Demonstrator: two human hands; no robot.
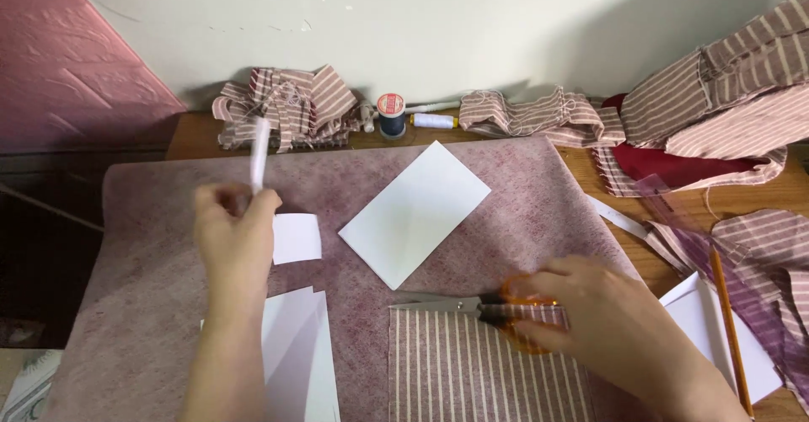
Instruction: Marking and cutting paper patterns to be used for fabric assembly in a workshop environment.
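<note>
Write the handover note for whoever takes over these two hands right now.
Left hand: raised over the mauve cloth sheet, gripping a white pen-like stick; blurred, so its exact kind is unclear.
Right hand: resting on the orange-handled scissors, which lie shut along the top edge of the striped fabric piece.
Things: large white paper rectangle lies flat mid-sheet; small white paper piece beside the left hand; more white sheets under the left forearm.
Done: the striped piece lies flat, edges straight.
Left: no marks show on the large paper, and the scissors are not cutting.
</note>
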